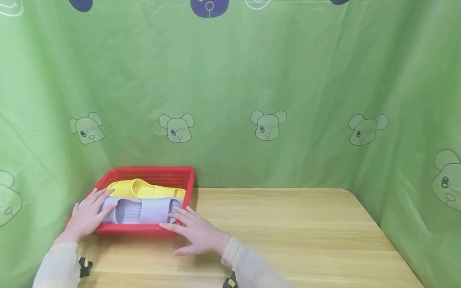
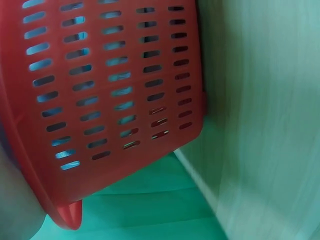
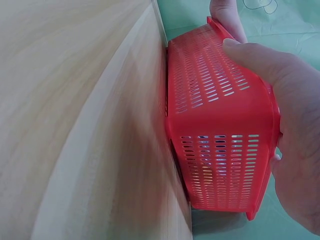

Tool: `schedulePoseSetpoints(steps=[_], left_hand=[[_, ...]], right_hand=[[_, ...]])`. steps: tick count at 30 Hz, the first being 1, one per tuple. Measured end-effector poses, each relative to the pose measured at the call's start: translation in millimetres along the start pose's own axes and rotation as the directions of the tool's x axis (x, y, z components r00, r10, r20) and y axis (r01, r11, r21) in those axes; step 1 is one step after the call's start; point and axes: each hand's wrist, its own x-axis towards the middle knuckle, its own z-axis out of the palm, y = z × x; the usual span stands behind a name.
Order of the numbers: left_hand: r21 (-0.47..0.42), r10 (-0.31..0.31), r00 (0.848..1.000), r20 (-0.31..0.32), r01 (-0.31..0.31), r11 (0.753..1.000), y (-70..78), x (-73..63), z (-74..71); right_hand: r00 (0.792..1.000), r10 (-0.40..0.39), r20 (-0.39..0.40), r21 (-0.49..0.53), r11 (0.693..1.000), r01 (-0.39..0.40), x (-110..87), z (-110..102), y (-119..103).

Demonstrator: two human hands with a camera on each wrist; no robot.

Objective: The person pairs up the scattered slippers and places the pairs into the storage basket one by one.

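Note:
A red plastic basket (image 1: pixel 137 229) with slotted walls sits at the left of the table. Inside it lie a yellow slipper (image 1: pixel 124 187) at the back and a pale lilac slipper (image 1: pixel 155 211) in front. My left hand (image 1: pixel 85 216) reaches over the basket's left front corner, its fingers extended across the toe or heel end of the lilac slipper. Over the right front corner, my right hand (image 1: pixel 199 235) spreads its fingers at the rim and the slipper's other end. In the right wrist view, the right thumb (image 3: pixel 260 56) lies outside the basket's slotted wall.
The wooden table (image 1: pixel 288 228) stretches to the right of the basket. A green curtain (image 1: pixel 223 80) printed with bear heads hangs behind and along both sides. Black straps with buckles (image 1: pixel 85 267) show at both wrists.

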Motion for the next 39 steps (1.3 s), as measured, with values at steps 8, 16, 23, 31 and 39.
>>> schedulePoseSetpoints(steps=[8, 16, 23, 31, 39], left_hand=[[-0.028, 0.004, 0.998, -0.065, -0.006, 1.0, -1.5, -3.7, 4.4], [-0.037, -0.011, 0.992, -0.122, 0.006, 0.999, -3.1, -4.1, 6.2], [-0.064, -0.025, 0.979, -0.2, 0.012, 0.998, -2.0, -6.5, 6.7], [-0.068, -0.075, 0.966, -0.249, 0.06, 0.996, 5.4, -8.4, 9.1], [0.018, -0.065, 0.97, -0.233, 0.071, 0.997, 14.0, -10.4, 14.2]], right_hand=[[1.0, 0.001, -0.007, 0.013, 1.0, -0.001, 1.0, 0, 0], [1.0, 0.01, -0.016, 0.035, 0.999, -0.009, 2.0, 0, 0], [1.0, 0.012, -0.025, 0.036, 0.999, -0.011, 2.5, 4, 0], [0.999, 0.026, -0.028, 0.065, 0.998, -0.024, 0.9, 2, -1], [0.998, 0.021, -0.051, 0.057, 0.998, -0.018, -0.4, 3, -1]])
